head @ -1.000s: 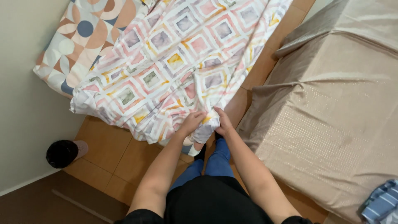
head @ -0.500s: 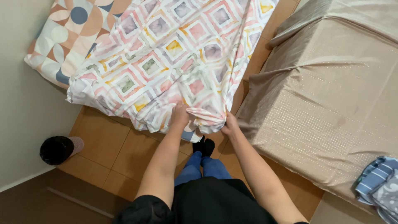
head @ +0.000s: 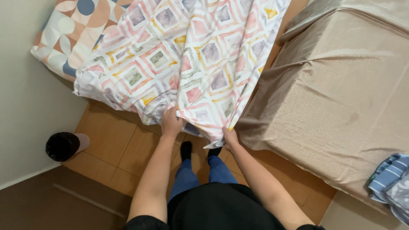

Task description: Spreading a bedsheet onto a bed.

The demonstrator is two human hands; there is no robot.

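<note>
The biggest thing in view is the beige, satin-like bedspread with a fine dotted weave, draped over a bed from two to four o'clock, its corner hanging close to the floor. Next in size, the white cotton sheet printed with pink, grey and yellow diamond squares is spread from ten to one o'clock, its lower hem drooping off the edge towards the middle of the frame. Beneath it, at eleven o'clock, a mattress cover patterned with blue, peach and cream circles is left showing. The sheet's hem is pinched by both hands: the left hand is closed on a gathered fold just left of centre, and the right hand is clamped on the hanging corner just beside it, fingers curled under the cloth. A slip is judged the likeliest fault here, since only a small bunch of fabric is held and the weight trails away; the corner could also be dragged onto the floor or caught against the beige bedspread beside it. The floor is laid in orange-brown tiles, met by a pale plain wall at nine o'clock. A small black-topped round object on a pinkish base is seen at eight o'clock, and folded blue striped cloth at four o'clock.
</note>
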